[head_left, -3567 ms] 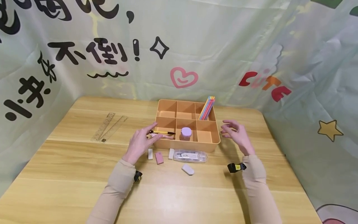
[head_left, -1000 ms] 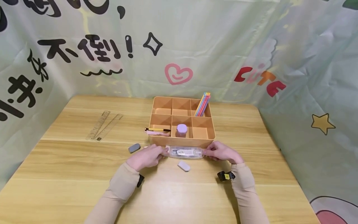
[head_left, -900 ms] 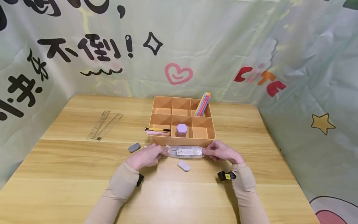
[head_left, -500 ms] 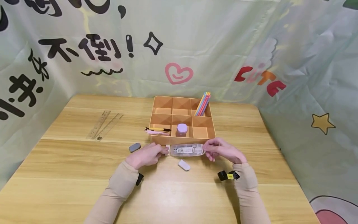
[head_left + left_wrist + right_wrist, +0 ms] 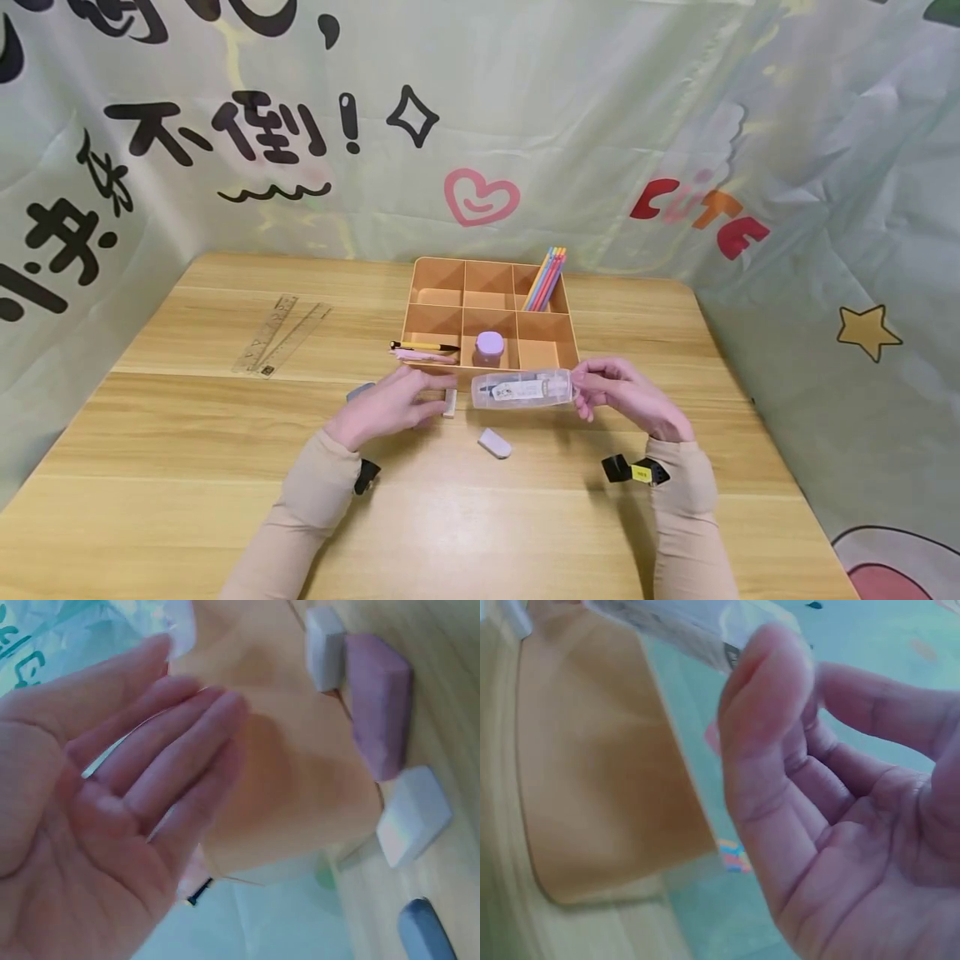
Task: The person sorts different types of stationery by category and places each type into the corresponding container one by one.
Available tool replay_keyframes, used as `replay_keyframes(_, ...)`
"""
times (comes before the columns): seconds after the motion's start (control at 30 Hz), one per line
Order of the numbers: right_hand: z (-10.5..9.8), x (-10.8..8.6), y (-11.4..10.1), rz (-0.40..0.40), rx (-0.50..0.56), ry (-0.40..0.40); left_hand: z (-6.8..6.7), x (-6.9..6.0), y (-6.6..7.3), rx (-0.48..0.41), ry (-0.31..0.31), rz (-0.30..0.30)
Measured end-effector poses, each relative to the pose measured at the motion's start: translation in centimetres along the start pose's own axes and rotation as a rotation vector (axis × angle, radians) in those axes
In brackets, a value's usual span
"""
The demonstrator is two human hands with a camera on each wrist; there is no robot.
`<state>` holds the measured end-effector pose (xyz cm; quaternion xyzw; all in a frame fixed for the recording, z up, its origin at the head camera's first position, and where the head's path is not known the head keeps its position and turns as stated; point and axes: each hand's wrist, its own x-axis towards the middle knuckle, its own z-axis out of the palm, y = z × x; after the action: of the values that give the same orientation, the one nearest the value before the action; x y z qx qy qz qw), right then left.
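White eraser (image 5: 495,443) lies nearest on the worktop (image 5: 450,533). Beyond it, raised off the surface, the clear case (image 5: 521,389): probably light, stiff, slick; best pinched at an end or across its sides. Right hand (image 5: 630,396): thumb and fingers pinch the case's right end. Left hand (image 5: 386,407): fingers loosely extended, holding nothing, near the pink eraser (image 5: 380,705). Compartment tray (image 5: 546,343) stands just behind.

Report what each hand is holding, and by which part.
The right hand pinches the clear, oblong plastic case by its right end, as seen from the head. The left hand holds nothing.
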<state>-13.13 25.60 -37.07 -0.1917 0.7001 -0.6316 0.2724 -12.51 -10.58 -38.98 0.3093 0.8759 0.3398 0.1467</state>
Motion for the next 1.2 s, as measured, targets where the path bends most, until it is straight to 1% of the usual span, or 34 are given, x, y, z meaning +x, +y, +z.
replay_keyframes(0.03,0.1,-0.1,-0.2,-0.021,0.008,0.006,-0.1,-0.1,0.3,-0.01,0.02,-0.001)
replay_keyframes(0.13,0.4,-0.2,-1.0,-0.087,0.029,0.022,-0.5,-0.2,0.9,0.004,0.109,0.029)
replay_keyframes(0.27,0.5,-0.1,-2.2,-0.164,0.047,0.055,-1.0,-0.5,1.4,0.067,0.273,0.119)
replay_keyframes(0.37,0.2,0.2,-3.2,-0.217,0.057,0.1,-1.5,-0.7,1.4,0.069,0.368,0.152)
replay_keyframes(0.47,-0.3,0.8,-4.4,-0.234,0.048,0.166,-1.9,-0.8,1.1,0.068,0.432,0.145)
replay_keyframes(0.53,-0.7,1.4,-5.3,-0.21,0.02,0.212,-2.0,-0.8,0.9,0.083,0.47,0.133)
replay_keyframes(0.67,-1.6,3.3,-7.1,-0.111,-0.087,0.287,-2.2,-0.8,0.4,0.094,0.512,0.1)
replay_keyframes(0.8,-2.6,5.4,-8.2,-0.02,-0.206,0.309,-2.3,-0.7,-0.1,0.087,0.53,0.079)
replay_keyframes(0.97,-3.7,7.4,-8.6,0.058,-0.284,0.315,-2.2,-0.7,-0.5,0.105,0.554,0.074)
replay_keyframes(1.2,-4.7,9.8,-8.4,0.129,-0.356,0.319,-2.0,-0.9,-0.7,0.099,0.554,0.048)
